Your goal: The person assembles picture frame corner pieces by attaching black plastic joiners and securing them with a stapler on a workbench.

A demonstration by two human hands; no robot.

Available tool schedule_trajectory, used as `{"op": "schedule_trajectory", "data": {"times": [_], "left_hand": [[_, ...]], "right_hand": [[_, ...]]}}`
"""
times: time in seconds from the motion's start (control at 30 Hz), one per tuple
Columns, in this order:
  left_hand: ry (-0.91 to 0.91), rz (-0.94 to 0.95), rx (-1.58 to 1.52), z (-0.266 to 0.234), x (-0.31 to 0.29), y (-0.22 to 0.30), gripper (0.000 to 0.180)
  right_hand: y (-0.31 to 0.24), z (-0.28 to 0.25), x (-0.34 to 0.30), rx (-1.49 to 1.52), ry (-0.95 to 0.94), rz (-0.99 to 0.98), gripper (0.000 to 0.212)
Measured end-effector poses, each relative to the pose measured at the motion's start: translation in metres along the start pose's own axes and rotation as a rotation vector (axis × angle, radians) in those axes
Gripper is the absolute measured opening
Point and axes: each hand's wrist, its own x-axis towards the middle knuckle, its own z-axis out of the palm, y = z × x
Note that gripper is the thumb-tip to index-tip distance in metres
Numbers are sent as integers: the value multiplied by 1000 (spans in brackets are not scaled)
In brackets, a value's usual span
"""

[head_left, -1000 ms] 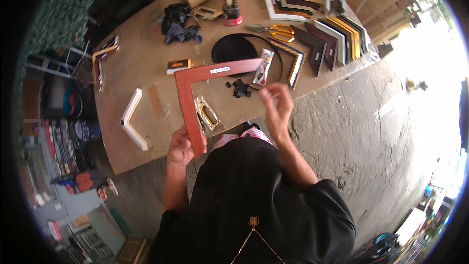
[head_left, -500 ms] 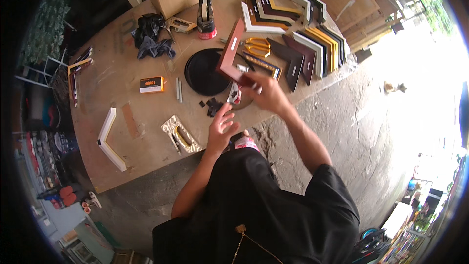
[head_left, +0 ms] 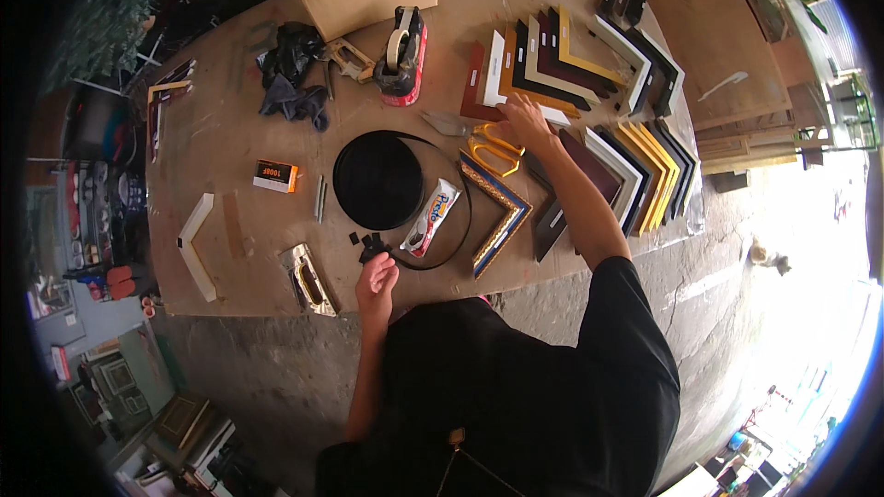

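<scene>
Bare tabletop (head_left: 230, 143) lies open at nine o'clock; frame corners (head_left: 589, 74) crowd two o'clock, black coil (head_left: 379, 179) blocks centre

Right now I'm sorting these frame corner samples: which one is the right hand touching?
The right hand rests on the dark red corner sample, leftmost in the fanned row; its neighbours are white, orange and black.

Person, seen from above: black short-sleeved top covering torso and shoulders, loose in cut, fabric plain and unpatterned. Right sleeve ends above the elbow, well back from the right hand (head_left: 525, 120); forearm below it bare. Left sleeve edge is hard to make out; the forearm behind the left hand (head_left: 376, 278) is bare to the wrist. No gloves, watch or rings discernible on either hand. A small brownish tag or clasp with thin cords sits on the chest, low in view.
</scene>
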Motion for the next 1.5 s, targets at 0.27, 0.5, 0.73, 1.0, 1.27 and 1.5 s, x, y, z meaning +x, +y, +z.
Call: {"op": "schedule_trajectory", "data": {"times": [0.27, 0.5, 0.73, 1.0, 1.27, 1.5], "left_hand": [[-19, -67, 73, 23, 11, -1, 35], [-15, -65, 128, 30, 30, 18, 35], [-2, -38, 197, 23, 23, 22, 41], [111, -52, 272, -12, -2, 8, 38], [352, 24, 404, -121, -43, -20, 34], [625, 43, 547, -280, -33, -26, 39]], "right_hand": [[24, 5, 0, 106, 34, -11, 37], [32, 16, -3, 209, 96, 81, 31], [17, 13, -1, 147, 191, 181, 28], [27, 16, 5, 60, 271, 293, 28], [-109, 9, -41, 423, 470, -14, 20], [-319, 66, -124, 741, 291, -245, 13]]}}
